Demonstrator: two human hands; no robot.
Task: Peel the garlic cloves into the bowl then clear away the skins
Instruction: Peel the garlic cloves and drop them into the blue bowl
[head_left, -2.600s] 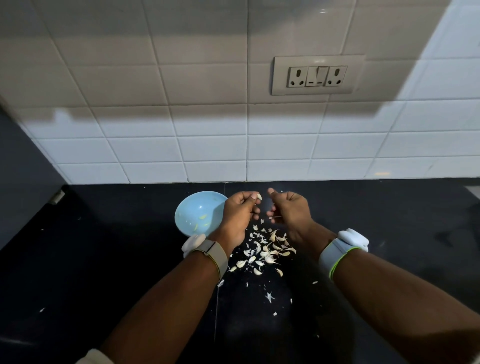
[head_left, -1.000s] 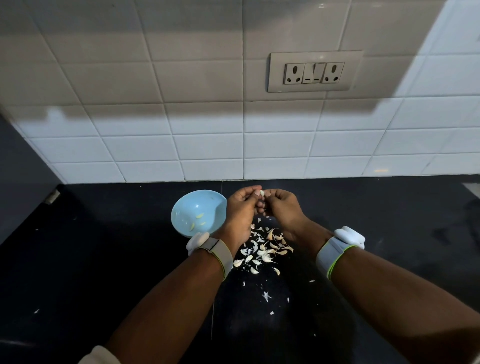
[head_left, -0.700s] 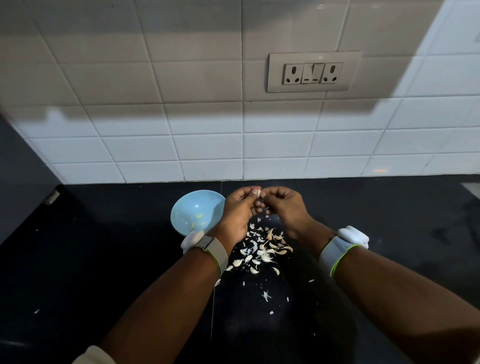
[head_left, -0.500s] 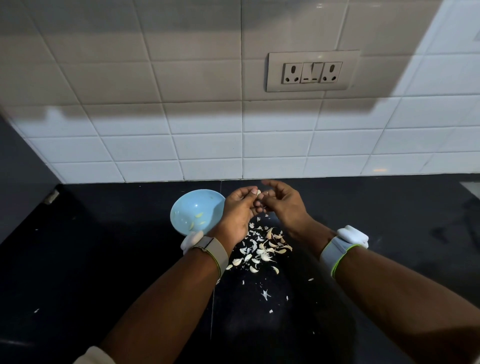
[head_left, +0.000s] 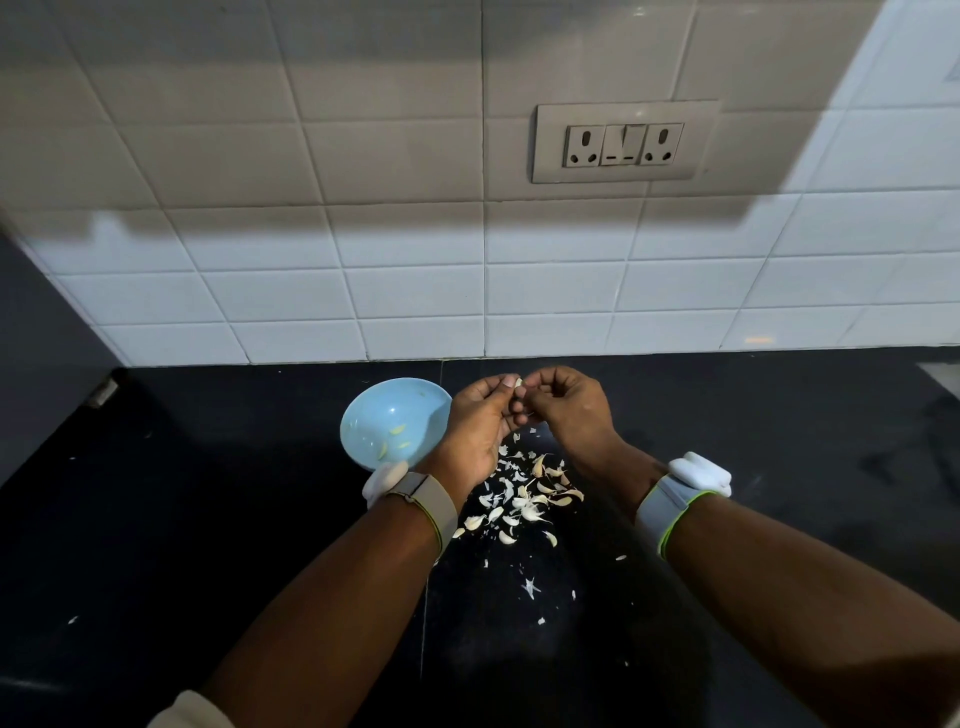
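Two hands are raised together above the black counter (head_left: 208, 519), close to the tiled wall (head_left: 415, 291). A single garlic clove (head_left: 518, 383) is pinched between them: it shows as a small pale tip at the thumb end of the left hand (head_left: 480, 428), and the curled fingertips (head_left: 527, 391) of the right hand (head_left: 569, 410) are pressed against it from the other side. Both sets of fingers are bent inward round the clove, with the knuckles of the two hands almost touching. How much skin is left on the clove cannot be told.

Just left of the left hand, a light blue bowl (head_left: 384, 415) is seen on the counter, its near edge partly covered by the left wrist. A few peeled cloves (head_left: 397, 429) are lying inside it. Directly below the hands, between the two forearms, a loose heap of skins (head_left: 524, 493) and pale garlic pieces is spread on the dark surface, with smaller flakes scattered nearer the camera.

A band is worn on each wrist: the left wristband (head_left: 421, 501) carries a white pod at its outer side, and the right wristband (head_left: 675, 501) has a green edge and a white pod.

A double socket plate (head_left: 623, 143) is fixed to the wall above. No brand, label or legible writing can be made out on any item.
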